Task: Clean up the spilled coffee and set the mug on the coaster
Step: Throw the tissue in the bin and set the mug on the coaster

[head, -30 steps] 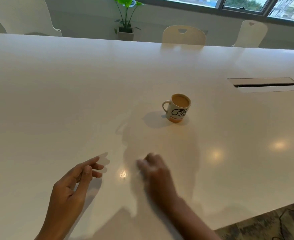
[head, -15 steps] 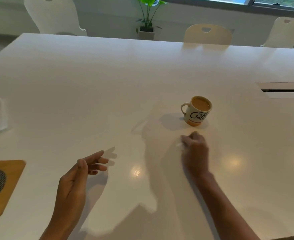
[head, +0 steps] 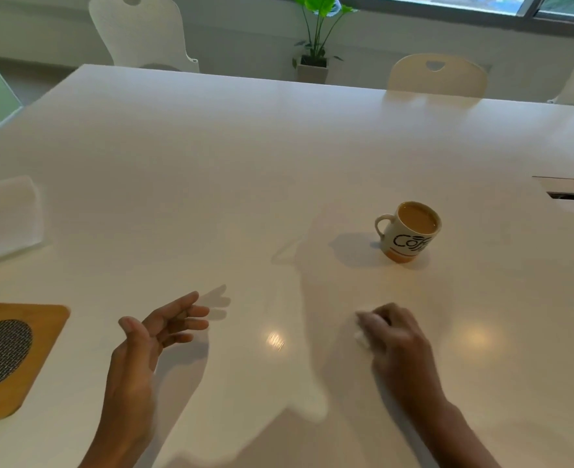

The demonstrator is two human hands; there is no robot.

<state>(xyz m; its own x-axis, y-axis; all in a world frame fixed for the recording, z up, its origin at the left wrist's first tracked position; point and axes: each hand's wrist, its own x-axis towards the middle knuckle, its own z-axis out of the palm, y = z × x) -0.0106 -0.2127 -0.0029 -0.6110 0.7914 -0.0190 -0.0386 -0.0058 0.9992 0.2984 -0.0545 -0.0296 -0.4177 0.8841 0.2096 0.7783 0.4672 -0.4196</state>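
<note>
Our right hand [head: 393, 336] grips a white tissue [head: 361, 336] on the table [head: 211, 163] near the upright mug [head: 409, 231]; our left hand [head: 147, 339] hovers, fingers spread, the coaster [head: 8, 356] at the left edge.

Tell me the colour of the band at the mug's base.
Orange, under the cream body of the mug; head view.

One head-worn view, angled forward and down over the bench [head: 211, 170], close above both hands.
</note>
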